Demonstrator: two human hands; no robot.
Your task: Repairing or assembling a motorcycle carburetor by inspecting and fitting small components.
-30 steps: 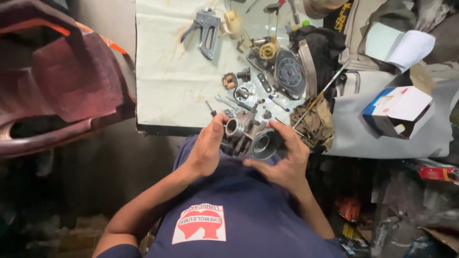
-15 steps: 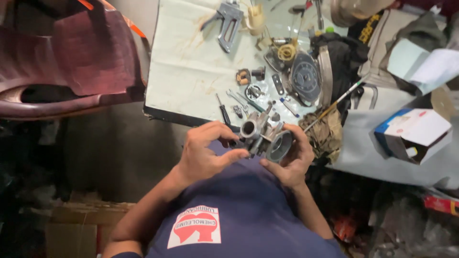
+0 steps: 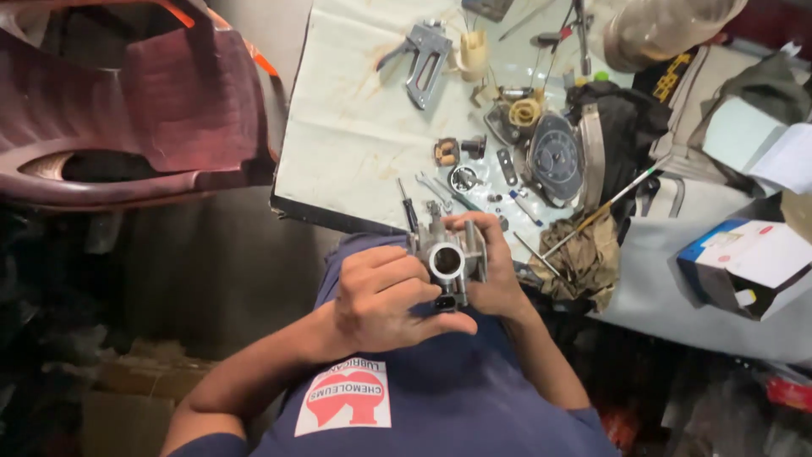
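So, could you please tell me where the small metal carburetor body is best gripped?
Probably by its flat outer flanks, one hand from each side, as the left hand and right hand do now. That leaves the round bore of the carburetor body open and facing up.

1. Ahead of your hands lies a worktable (image 3: 355, 161) covered with a pale, stained sheet, evenly and brightly lit.
2. To the left of your hands stands a dark red plastic chair (image 3: 127, 110), its curved arm toward you.
3. Below the chair the floor (image 3: 186, 271) is grey and in shadow; cardboard (image 3: 110, 406) lies on it beside your left arm.
4. To the right of your hands a grey cloth (image 3: 719, 313) drapes a surface, with a white and blue box (image 3: 748, 262) on it.
5. The lower right corner is dark and cluttered; details cannot be told.
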